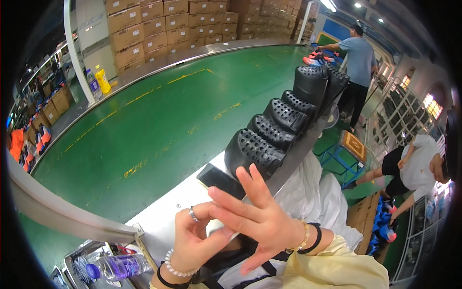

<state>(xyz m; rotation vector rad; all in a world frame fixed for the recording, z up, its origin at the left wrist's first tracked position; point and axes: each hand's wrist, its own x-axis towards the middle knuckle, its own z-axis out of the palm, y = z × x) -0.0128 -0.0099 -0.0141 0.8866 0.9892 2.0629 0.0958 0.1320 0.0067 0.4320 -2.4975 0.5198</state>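
Note:
My left hand (192, 236), with a ring and a beaded bracelet, is closed with its fingers bent and thumb drawn in. A small whitish bit shows by its thumb; what it holds I cannot make out. Crossing over it, my right hand (264, 224) has its fingers spread apart, and some fingertips overlap the left fingers. Just beyond the hands a dark flat phone-like slab (216, 179) lies on the white bench top (171, 204). The closest black perforated clog (252, 151) stands behind it, heading a row of several black clogs (286, 115).
A water bottle (118, 267) lies at lower left beside a metal post (72, 212). White cloth or plastic (313, 192) hangs right of the bench. Two people work at the right, near a blue-legged stool (353, 147) and a carton (363, 219). Stacked boxes (154, 29) line the back.

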